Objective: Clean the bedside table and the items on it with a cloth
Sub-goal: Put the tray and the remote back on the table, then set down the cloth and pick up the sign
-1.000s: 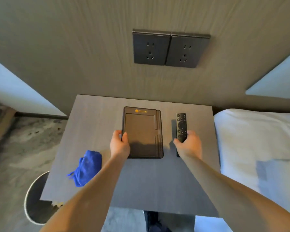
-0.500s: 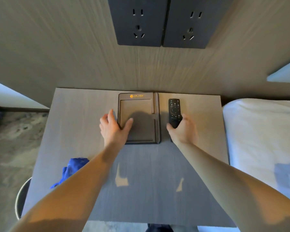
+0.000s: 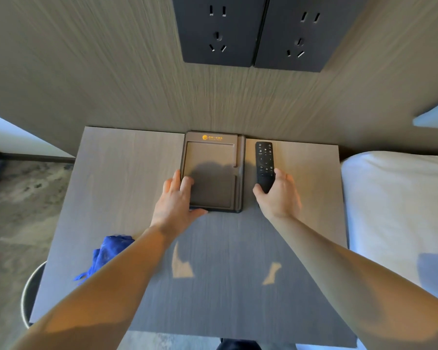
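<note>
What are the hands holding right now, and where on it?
The right hand grips the black remote by its near end. The left hand lies on the tray's near-left corner, not clearly gripping.

tray [image 3: 210, 157] | orange logo [image 3: 212, 137], lettering unreadable | remote [image 3: 264, 160] | icons only

A grey table [image 3: 127, 173] stands against a wood-grain wall with two dark sockets [image 3: 218, 31] above it. At its far edge lies a brown tray [image 3: 213, 157], with a black remote [image 3: 263, 157] just beside it on the right. The left hand [image 3: 176, 200] rests on the tray's left rim, thumb along the near edge. The right hand [image 3: 280, 195] grips the remote's near end. A blue cloth [image 3: 109, 251] lies near the table's left edge, partly hidden by the left forearm. A white bed [image 3: 390, 198] adjoins on the right.
</note>
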